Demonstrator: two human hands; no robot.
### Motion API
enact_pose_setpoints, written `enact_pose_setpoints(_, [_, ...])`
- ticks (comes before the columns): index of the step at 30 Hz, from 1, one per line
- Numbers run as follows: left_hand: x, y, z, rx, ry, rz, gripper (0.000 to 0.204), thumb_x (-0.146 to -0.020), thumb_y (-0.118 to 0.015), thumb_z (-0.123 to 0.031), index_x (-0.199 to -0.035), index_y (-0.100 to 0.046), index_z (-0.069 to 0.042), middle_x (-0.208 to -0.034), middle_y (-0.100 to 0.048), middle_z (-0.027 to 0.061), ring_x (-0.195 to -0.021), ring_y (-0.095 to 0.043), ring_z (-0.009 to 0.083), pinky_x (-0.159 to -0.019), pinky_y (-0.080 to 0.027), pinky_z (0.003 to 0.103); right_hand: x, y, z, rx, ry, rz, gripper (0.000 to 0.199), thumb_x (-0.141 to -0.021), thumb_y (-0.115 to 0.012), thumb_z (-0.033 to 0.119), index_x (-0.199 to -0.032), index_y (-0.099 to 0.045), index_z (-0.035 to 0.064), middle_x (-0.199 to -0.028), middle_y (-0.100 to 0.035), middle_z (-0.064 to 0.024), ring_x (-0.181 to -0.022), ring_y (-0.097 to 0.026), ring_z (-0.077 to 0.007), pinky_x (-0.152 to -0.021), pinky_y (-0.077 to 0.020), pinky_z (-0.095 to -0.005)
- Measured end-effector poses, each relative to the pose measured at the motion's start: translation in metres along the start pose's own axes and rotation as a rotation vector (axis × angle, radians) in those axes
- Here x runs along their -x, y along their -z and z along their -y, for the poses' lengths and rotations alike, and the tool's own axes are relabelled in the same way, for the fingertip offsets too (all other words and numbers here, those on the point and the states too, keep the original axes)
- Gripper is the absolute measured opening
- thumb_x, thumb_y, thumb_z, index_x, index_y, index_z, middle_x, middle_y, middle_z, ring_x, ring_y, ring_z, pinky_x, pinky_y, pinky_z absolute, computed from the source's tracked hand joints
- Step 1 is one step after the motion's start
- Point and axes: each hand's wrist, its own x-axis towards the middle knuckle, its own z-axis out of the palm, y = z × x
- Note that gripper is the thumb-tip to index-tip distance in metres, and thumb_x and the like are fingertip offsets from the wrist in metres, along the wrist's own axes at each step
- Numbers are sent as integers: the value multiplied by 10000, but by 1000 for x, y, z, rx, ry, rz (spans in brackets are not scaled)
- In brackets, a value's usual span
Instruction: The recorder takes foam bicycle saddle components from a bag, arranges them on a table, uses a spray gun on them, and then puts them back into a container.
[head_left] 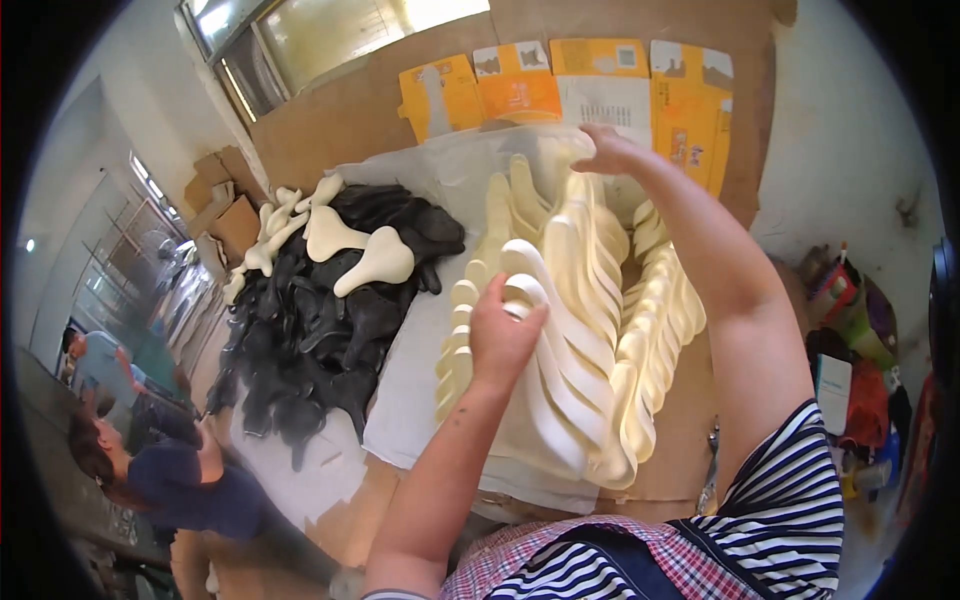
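Cardboard-covered wall [330, 125] far. I see cream saddle-shaped pieces [560, 375] in rows, centre, on white sheet [400, 400]; left hand [506, 335] gripping rounded end; right hand [605, 152] at far end, grip unclear.

pale wall [850, 110], bright window [370, 40], brown board [335, 115] behind

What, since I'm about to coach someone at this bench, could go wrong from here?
The smooth cream saddle-shaped pieces lean against one another in rows; a tug by the left hand, which is against some of them, might make neighbours slide.
The right hand is near the far edge of the thin white sheet beneath the rows; catching it could drag them.
A loose cream piece lies on the uneven heap of glossy black pieces and might slip off.
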Motion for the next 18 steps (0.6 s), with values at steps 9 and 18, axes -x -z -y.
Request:
enact_pose_setpoints(9, [-21,-65,47,-157,228,34,782,-621,-753,-213,-1304,-400,-71,-1187,-548,185,-1099,-533,322,-947,-414,374,12,-153,-68,-523,51,101,762,-770,-644,410,-1353,-337,25,-1317,-418,-244,-1240,-393,-355,-1024,-335,-385])
enact_pose_setpoints(18, [-43,-53,34,-147,3,-172,611,-625,-735,-134,-1179,-492,-50,-1135,-554,142,-1066,-531,289,-928,-412,355,23,-155,-24,-211,40,132,856,-686,-688,471,-1337,-361,21,-1253,-476,-247,-1159,-475,-358,-955,-403,-394])
